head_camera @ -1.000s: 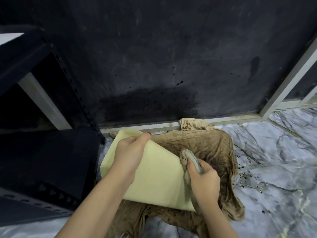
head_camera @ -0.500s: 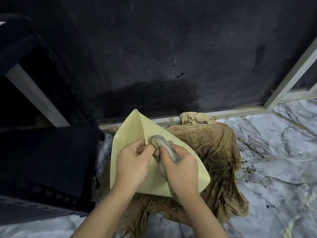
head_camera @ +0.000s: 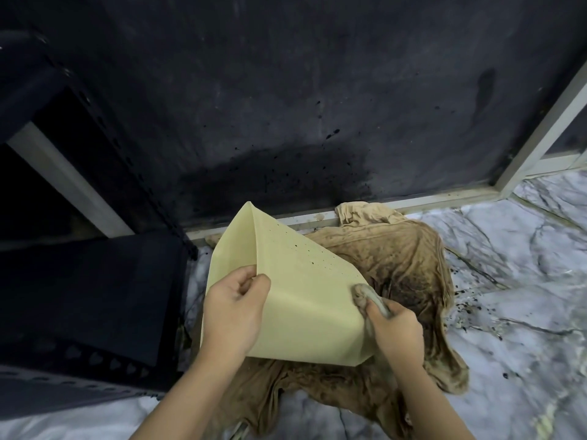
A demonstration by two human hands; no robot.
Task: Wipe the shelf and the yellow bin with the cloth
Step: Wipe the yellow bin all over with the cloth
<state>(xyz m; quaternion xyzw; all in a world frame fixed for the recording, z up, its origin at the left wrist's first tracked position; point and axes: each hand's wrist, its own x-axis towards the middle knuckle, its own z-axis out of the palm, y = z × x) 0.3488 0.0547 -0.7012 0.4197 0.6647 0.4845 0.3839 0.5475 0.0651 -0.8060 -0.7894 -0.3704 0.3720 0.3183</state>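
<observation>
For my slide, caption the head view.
Left hand steadies yellow bin while right hand wipes it with cloth.

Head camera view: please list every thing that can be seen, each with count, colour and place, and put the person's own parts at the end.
yellow bin: one, pale yellow with small dark specks, held tilted above the floor in the middle
wiping cloth: one, grey, bunched, pressed on the bin's right edge
large cloth: one, brown and stained, spread on the floor under the bin
shelf: one, black metal with punched holes, at the left
wall: one, dark with black splashes, behind
frame: white bars, along the wall base and right
floor: grey marble pattern with dark spots, at the right and bottom
left hand: one, gripping the bin's near edge
right hand: one, holding the wiping cloth
</observation>
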